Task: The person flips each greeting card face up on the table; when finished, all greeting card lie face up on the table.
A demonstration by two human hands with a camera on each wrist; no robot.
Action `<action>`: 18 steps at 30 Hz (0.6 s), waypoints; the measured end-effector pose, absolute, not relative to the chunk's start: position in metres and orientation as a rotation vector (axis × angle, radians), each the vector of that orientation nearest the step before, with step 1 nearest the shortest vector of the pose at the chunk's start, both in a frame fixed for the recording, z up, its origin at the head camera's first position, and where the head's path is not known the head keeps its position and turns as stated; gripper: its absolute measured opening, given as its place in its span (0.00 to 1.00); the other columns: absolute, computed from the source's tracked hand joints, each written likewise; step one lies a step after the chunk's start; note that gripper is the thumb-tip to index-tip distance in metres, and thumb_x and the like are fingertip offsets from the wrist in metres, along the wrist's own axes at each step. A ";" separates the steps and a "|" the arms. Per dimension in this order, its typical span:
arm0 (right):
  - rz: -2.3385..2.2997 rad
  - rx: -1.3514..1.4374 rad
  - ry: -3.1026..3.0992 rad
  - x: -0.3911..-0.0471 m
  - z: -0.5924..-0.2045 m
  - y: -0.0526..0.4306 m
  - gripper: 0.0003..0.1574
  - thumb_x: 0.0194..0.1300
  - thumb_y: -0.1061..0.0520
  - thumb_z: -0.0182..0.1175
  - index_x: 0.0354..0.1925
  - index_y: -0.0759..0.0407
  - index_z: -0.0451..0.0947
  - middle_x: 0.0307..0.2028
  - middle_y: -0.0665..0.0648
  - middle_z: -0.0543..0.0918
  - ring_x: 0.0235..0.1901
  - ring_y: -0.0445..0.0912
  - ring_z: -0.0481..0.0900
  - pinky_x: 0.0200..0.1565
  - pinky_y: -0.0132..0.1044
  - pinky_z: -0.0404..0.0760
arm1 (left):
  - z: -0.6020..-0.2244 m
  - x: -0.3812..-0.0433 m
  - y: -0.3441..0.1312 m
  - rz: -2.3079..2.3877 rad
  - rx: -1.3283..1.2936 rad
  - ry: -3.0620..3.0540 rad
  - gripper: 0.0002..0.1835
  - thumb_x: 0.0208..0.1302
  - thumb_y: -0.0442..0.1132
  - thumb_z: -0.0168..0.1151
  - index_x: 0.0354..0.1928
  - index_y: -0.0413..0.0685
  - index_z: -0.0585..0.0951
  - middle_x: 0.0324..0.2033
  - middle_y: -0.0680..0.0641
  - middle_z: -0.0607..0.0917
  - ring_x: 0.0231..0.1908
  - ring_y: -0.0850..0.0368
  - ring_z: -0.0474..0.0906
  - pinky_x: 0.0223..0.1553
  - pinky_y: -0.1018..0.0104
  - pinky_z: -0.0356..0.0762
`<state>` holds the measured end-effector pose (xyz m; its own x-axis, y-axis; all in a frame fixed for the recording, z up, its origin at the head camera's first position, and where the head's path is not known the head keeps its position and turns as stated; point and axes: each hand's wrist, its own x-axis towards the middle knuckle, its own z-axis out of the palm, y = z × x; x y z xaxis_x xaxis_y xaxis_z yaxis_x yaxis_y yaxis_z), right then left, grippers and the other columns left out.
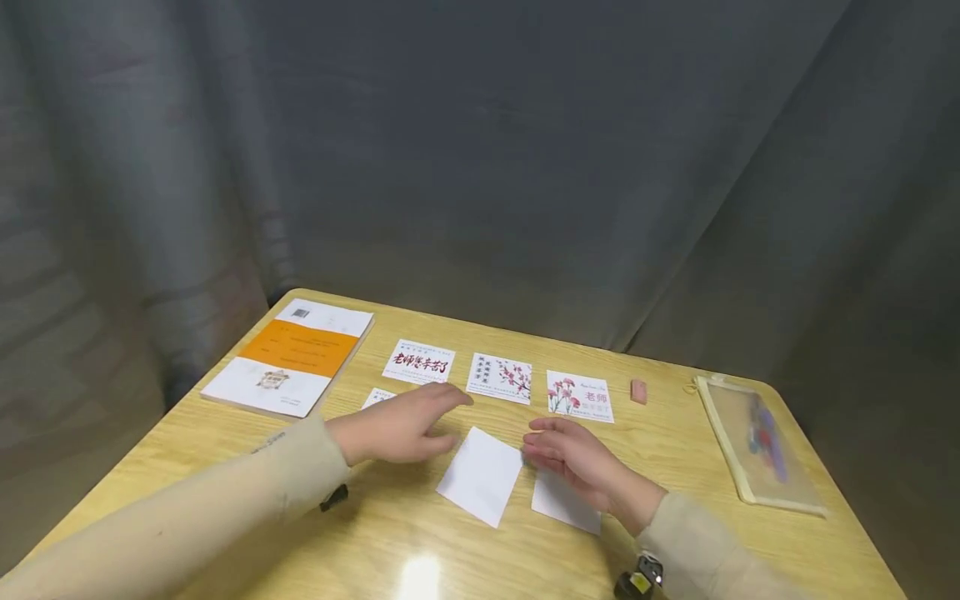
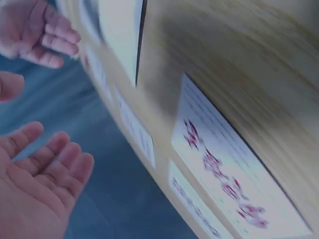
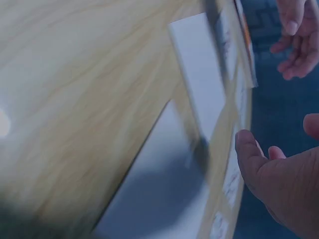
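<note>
My left hand hovers over the table with fingers relaxed and holds nothing. It partly hides a printed card, whose red lettering shows in the left wrist view. To its right lies a blank white card, turned at an angle. My right hand, loosely bent and holding nothing, is above a second blank white card and covers part of it. Behind the hands is a row of printed cards: one with red calligraphy, one with blossom branches, one with pink flowers.
A book with an orange band lies at the table's back left. A pink eraser sits right of the card row. At the right is a translucent zip pouch with coloured items inside. Grey curtains hang behind the table.
</note>
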<state>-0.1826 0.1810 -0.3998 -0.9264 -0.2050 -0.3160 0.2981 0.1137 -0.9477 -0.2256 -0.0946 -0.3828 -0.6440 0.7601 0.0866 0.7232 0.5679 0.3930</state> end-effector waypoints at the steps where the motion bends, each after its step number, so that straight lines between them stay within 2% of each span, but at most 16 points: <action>1: -1.852 0.097 2.032 -0.181 -0.401 0.184 0.30 0.75 0.64 0.53 0.67 0.82 0.60 0.58 0.74 0.77 0.55 0.54 0.82 0.61 0.46 0.79 | -0.384 -0.224 -0.089 0.564 1.333 2.672 0.28 0.71 0.41 0.62 0.69 0.37 0.73 0.65 0.40 0.76 0.67 0.45 0.71 0.69 0.52 0.68; 4: -1.818 0.117 2.016 -0.178 -0.404 0.192 0.30 0.75 0.64 0.52 0.67 0.83 0.59 0.56 0.73 0.79 0.52 0.52 0.83 0.58 0.44 0.81 | -0.392 -0.220 -0.076 0.366 1.428 2.567 0.30 0.69 0.46 0.64 0.69 0.43 0.74 0.70 0.42 0.72 0.71 0.48 0.67 0.72 0.57 0.64; 7: -1.804 0.084 1.984 -0.175 -0.407 0.195 0.31 0.75 0.63 0.51 0.67 0.84 0.58 0.55 0.72 0.79 0.51 0.52 0.84 0.57 0.42 0.82 | -0.403 -0.214 -0.067 0.162 1.403 2.452 0.34 0.65 0.52 0.66 0.71 0.49 0.75 0.75 0.45 0.67 0.74 0.50 0.61 0.73 0.60 0.59; 11: -1.808 0.033 1.957 -0.175 -0.410 0.193 0.31 0.76 0.63 0.50 0.67 0.84 0.57 0.53 0.70 0.80 0.51 0.51 0.84 0.56 0.40 0.83 | -0.410 -0.207 -0.060 0.024 1.278 2.426 0.38 0.65 0.57 0.64 0.76 0.56 0.71 0.78 0.47 0.62 0.76 0.49 0.57 0.74 0.57 0.58; 18: -1.823 0.102 1.946 -0.179 -0.413 0.182 0.32 0.75 0.63 0.49 0.69 0.83 0.57 0.50 0.69 0.80 0.46 0.47 0.83 0.52 0.39 0.84 | -0.412 -0.204 -0.050 0.030 1.224 2.496 0.37 0.69 0.57 0.62 0.76 0.54 0.70 0.77 0.43 0.62 0.76 0.45 0.58 0.74 0.54 0.59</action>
